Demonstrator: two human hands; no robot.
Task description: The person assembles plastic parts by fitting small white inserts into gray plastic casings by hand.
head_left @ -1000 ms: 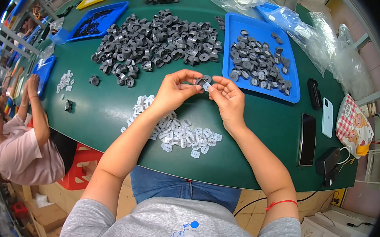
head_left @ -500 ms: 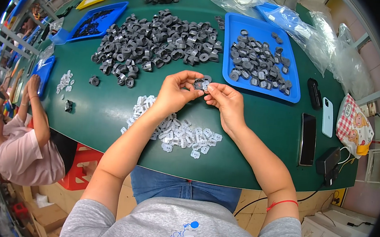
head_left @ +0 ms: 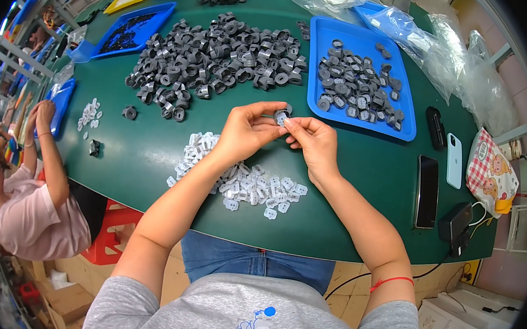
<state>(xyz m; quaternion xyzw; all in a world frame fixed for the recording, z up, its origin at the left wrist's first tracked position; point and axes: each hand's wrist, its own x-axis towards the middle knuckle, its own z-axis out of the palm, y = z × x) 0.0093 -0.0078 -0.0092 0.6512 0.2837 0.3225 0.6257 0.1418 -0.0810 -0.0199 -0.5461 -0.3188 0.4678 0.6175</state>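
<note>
Green table (head_left: 362, 193) | heap of grey ring parts (head_left: 216, 65) at far centre | blue tray (head_left: 315, 74) of grey parts, far right | white clips (head_left: 243, 181) below hands | left hand (head_left: 244, 131), right hand (head_left: 310, 140): fingertips pinching one small grey ring part (head_left: 281, 114) together, raised above table between heap and clips

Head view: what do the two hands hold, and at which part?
Both hands pinch one small dark grey ring-shaped plastic part between them, the left hand at its left edge and the right hand at its right edge; the exact finger contact is too small to tell.
</note>
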